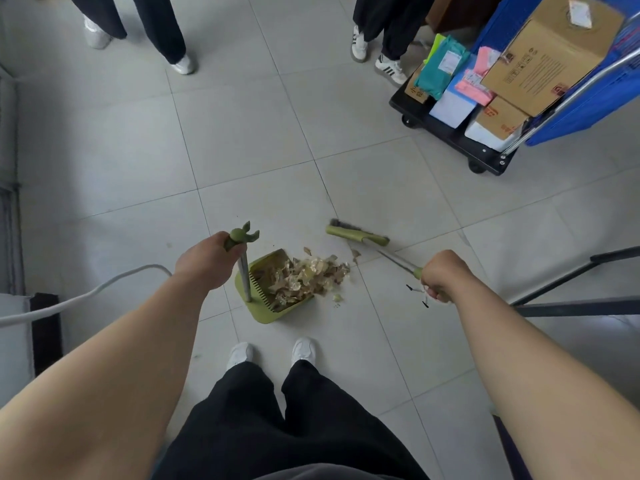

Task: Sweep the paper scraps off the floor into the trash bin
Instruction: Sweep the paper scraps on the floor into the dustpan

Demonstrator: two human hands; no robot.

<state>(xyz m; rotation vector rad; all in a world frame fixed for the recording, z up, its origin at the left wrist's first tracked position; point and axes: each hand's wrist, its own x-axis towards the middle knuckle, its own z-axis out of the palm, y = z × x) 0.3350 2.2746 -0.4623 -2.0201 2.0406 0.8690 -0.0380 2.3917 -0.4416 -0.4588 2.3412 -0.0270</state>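
Paper scraps point(304, 275) are sitting between both hands: the left hand point(204, 261) is gripping the upright handle of the green dustpan point(266, 315), and the right hand point(443, 275) is closing round the broom point(356, 235) shaft. The pile is lying across the pan mouth, partly on the floor point(242, 150). Risk: tilting the pan early would be shedding the overhang, and a hard stroke would be scattering flakes. Scraps are looking crumpled, tan, light.

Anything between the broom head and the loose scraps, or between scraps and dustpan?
Nothing visible. Only bare floor separates the broom head from the loose scraps, which spill from the open mouth of the dustpan. No trash bin in view.
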